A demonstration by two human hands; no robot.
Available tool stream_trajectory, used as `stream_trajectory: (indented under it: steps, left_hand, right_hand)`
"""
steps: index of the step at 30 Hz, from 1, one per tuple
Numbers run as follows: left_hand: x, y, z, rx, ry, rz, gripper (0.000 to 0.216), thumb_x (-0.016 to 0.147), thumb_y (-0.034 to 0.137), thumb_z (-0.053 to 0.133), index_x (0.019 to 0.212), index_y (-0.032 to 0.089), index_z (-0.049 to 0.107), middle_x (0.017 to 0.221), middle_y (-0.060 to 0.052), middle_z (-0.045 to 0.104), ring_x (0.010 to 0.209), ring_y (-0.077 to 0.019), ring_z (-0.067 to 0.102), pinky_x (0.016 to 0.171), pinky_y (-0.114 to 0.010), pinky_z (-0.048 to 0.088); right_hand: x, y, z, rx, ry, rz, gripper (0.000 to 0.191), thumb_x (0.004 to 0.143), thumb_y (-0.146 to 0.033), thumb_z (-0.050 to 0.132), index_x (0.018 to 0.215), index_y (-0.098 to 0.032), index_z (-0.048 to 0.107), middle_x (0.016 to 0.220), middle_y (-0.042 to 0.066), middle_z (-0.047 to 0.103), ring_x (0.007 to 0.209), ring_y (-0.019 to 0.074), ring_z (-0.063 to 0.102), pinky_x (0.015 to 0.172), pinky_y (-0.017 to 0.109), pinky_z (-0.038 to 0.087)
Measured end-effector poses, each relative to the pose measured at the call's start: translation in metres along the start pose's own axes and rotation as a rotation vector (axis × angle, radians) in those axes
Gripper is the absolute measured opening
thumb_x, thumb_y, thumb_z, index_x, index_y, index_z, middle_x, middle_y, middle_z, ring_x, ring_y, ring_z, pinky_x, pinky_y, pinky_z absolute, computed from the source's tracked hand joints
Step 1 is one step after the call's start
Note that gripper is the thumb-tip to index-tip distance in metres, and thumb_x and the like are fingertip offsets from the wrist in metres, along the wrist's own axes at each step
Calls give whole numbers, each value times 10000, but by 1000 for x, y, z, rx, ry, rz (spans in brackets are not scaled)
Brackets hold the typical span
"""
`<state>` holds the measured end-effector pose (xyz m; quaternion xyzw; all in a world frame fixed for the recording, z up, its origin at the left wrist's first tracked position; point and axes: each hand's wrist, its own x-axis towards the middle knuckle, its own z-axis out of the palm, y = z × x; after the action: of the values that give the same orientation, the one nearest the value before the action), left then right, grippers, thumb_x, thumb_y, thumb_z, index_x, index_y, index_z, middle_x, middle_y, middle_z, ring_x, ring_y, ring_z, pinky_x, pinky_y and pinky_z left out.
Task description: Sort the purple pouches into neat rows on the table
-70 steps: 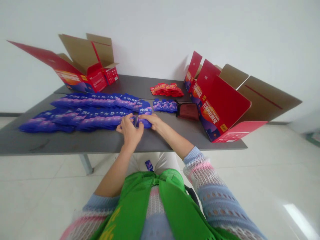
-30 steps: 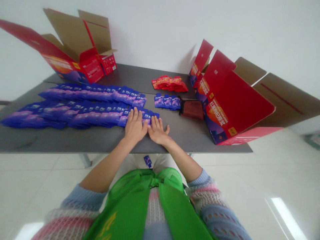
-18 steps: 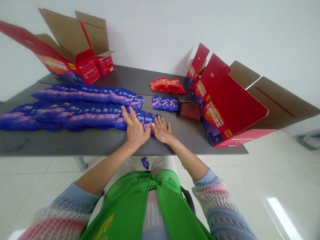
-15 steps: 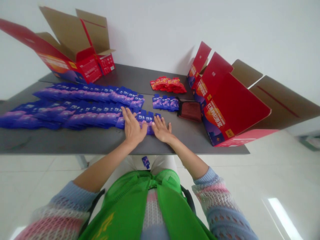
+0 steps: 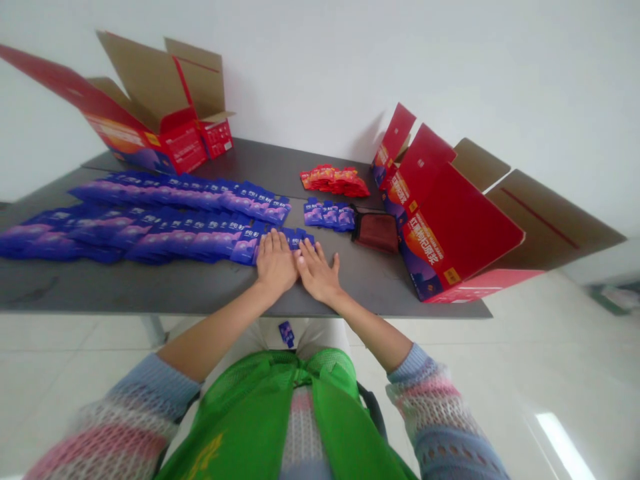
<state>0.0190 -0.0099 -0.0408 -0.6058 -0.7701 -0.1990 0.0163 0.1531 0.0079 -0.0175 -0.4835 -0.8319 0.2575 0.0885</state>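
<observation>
My left hand (image 5: 276, 263) lies flat, palm down, over the right end of the front row of blue-purple pouches (image 5: 205, 237). Its fingers are stretched out and cover part of the last pouches. Close against it, my right hand (image 5: 319, 272) is also flat, with its thumb apart and its fingertips on the lower right edge of the same pouches. Behind runs a second overlapping row of blue pouches (image 5: 175, 190). A short group of blue pouches (image 5: 329, 215) lies to the right, past my fingers.
A heap of red-orange pouches (image 5: 334, 180) sits farther back. Beside the short blue group is a brown zip pouch (image 5: 376, 231). Open red cartons stand at the right (image 5: 450, 233) and back left (image 5: 185, 143) of the grey table (image 5: 175, 290). One blue pouch (image 5: 287, 334) is on the floor.
My left hand has shifted right and its spread fingers have come together. My right hand has moved slightly left and nearer, so both hands now meet over the row's end.
</observation>
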Motion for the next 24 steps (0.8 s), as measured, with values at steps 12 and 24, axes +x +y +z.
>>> stream_trajectory:
  steps: [12,24]
  left_hand:
    - [-15,-20,-17,-138,229,-26,474,978,322,440,1288,113,730,1666,-186,422,1428,-392,509,1296,-594,176]
    - [44,-28,-105,-92,146,-441,427,965,302,456,1121,74,781,1125,-259,744,1149,-463,673,974,-600,519]
  right_hand:
    - [8,10,-2,5,168,174,691,1107,-510,289,1671,-112,336,1798,186,-23,1677,297,87,1334,487,189]
    - [21,52,-59,151,161,212,486,1075,-409,493,1445,-117,607,1629,211,288,1470,243,514,1259,314,336]
